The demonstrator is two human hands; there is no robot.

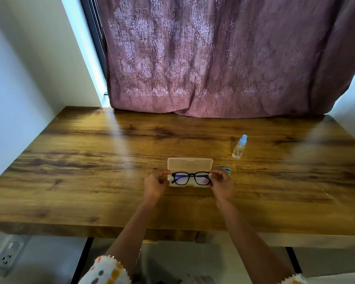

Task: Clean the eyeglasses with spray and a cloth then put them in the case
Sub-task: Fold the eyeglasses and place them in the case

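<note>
black-framed eyeglasses [191,178] held over the open beige case [190,165] near the middle of the wooden table [90,181], lid standing up behind. left hand [154,185] pinching the left end of the frame, right hand [221,184] pinching the right end, 2 grips closed on it. small grey cloth [225,170], possibly crumpled, half hidden just behind the right hand. clear spray bottle [239,148] with pale blue cap upright farther back on the right. mauve patterned curtain [213,58] hanging behind.

Wooden table [90,171], mauve patterned curtain [213,58] behind, white walls [19,78], wall socket [7,257] lower left
</note>
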